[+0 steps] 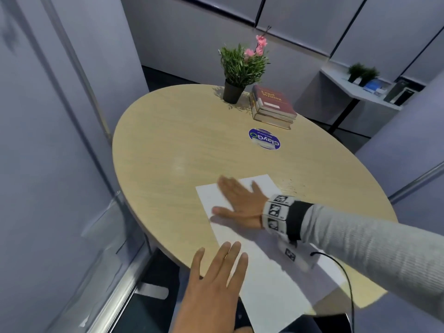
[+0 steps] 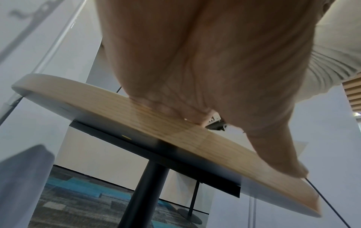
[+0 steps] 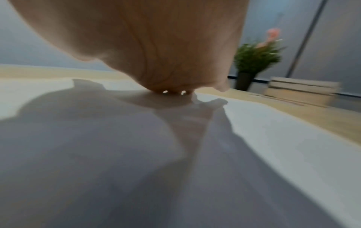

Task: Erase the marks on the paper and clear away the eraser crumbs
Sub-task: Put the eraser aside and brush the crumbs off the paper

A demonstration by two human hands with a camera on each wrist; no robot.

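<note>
A white sheet of paper (image 1: 271, 272) lies on the round wooden table (image 1: 168, 140), its near end hanging over the table's front edge. My right hand (image 1: 237, 203) lies flat on the sheet's far part, fingers straight and pointing left; the right wrist view shows its palm (image 3: 156, 54) low over the paper (image 3: 254, 123). Lower down, my left hand (image 1: 216, 280) rests flat with straight fingers on the sheet's left edge by the table rim (image 2: 117, 108). Small dark eraser crumbs (image 1: 292, 186) are scattered on the wood just right of the sheet. I see no eraser.
At the table's far side stand a potted plant (image 1: 236, 73) and a stack of books (image 1: 274, 106), with a round blue sticker (image 1: 264, 138) in front of them. A glass wall runs close on the left. A black cable (image 1: 346, 272) crosses the paper's right part.
</note>
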